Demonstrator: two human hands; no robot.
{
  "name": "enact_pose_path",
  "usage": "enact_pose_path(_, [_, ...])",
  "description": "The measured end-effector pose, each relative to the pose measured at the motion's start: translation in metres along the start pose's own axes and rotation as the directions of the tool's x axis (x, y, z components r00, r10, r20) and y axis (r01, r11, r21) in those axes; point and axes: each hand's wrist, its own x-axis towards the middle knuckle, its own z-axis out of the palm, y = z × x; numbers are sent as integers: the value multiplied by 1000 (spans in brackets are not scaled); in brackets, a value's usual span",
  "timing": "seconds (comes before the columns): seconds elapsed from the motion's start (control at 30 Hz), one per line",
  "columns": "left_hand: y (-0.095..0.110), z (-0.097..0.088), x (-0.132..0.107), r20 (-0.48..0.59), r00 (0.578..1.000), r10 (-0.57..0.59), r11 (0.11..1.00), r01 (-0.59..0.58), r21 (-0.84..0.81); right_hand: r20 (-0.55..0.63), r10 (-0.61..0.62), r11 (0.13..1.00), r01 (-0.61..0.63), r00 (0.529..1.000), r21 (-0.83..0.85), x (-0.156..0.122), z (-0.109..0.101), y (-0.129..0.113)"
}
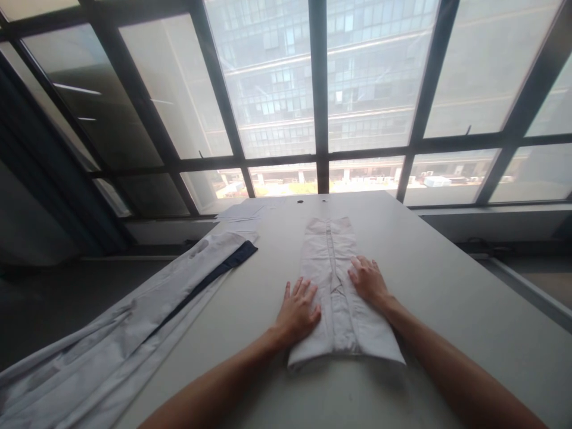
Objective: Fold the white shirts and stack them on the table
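Note:
A white garment [342,316], folded into a long narrow strip, lies on the white table with its near edge slightly raised. Folds meet along its middle, where a small gap shows. My left hand [298,313] rests flat on its left side, fingers spread and pointing away from me. On the right side, a little farther up, lies my right hand [369,279], its fingers stretched out and slightly bent over the cloth. Neither hand grips the fabric.
Along the left edge of the table [447,286], light cloth [170,298] with a dark blue strip [214,271] is draped. Papers [241,213] lie at the far left corner. Beyond the table stand large windows with dark frames [319,107]; a dark curtain [49,143] hangs at left.

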Motion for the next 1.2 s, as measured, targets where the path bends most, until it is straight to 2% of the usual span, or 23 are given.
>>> enact_pose_path(0.07, [-1,-1,2,9,998,57,998,-57,-24,-62,22,1000,-22,998,6,-5,-3,-6])
enact_pose_path(0.2, [-5,0,5,76,984,162,984,-156,-82,2,-54,998,54,999,23,-15,-3,-16])
enact_pose_path(0.3, [-8,1,6,88,983,158,984,-150,-91,25,-60,998,59,998,6,-17,-1,-19])
enact_pose_path(0.43, [-9,2,6,80,984,160,983,-151,-104,-23,-68,997,68,997,29,-14,-1,-19])
enact_pose_path(0.57, [-9,2,7,83,983,162,984,-155,-90,-79,-189,974,198,979,115,-11,-3,-22])
enact_pose_path(0.67, [-9,2,7,82,983,164,984,-157,-89,-53,-234,959,239,971,150,-10,-3,-24])
enact_pose_path(0.8, [-9,0,8,88,983,161,984,-152,-96,-50,-131,966,139,990,216,-9,-3,-25])
enact_pose_path(0.93, [-9,-1,7,78,984,159,984,-151,-97,-51,55,968,-41,997,249,-2,-9,-15])
enact_pose_path(1.07, [-10,1,7,66,984,168,982,-161,-101,17,240,950,-239,971,202,7,-21,20])
enact_pose_path(1.2, [-11,3,8,63,985,162,983,-156,-95,150,305,929,-329,940,170,10,-32,71])
